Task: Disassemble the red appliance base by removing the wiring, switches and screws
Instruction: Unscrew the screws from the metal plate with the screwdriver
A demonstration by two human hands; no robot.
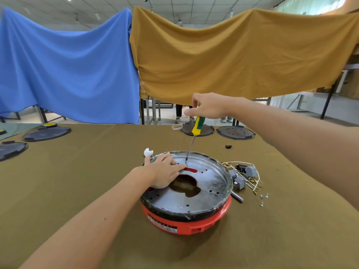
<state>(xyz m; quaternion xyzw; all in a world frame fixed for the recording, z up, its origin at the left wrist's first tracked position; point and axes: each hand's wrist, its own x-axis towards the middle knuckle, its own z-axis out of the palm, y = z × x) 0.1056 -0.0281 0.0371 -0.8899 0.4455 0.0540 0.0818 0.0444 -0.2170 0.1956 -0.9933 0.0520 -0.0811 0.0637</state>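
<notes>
At the middle of the olive-brown table cover (pixel 77 191), slightly toward the near side, the red appliance base (pixel 186 220) sat flat, with a grey metal plate (pixel 206 193) seated in its black rim and facing up. That plate showed a large irregular cut-out at its centre, a red slot just beyond it and several small holes. My left hand (pixel 165 171) lay on the far-left part of the plate with the fingers straight and spread, pressing down and holding nothing. My right hand (pixel 206 107) was raised above the far edge of the base and gripped the top of the screwdriver (pixel 196 131), whose handle was green and yellow. Its shaft ran down and slightly left, and the tip met the plate at a point just beside my left fingertips; whether a screw sat under the tip could not be told. Right of the base, just beside its rim, lay the removed wiring (pixel 250 183) with its brass terminals and the grey switches (pixel 240 182) tangled among it. Loose screws (pixel 263 199) lay near that bundle on the near side. A crumpled white scrap (pixel 148 152) rested at the far-left rim. Dark round plates (pixel 236 132) lay along the far and left edges of the table, and blue and mustard cloths (pixel 233 55) hung behind.
</notes>
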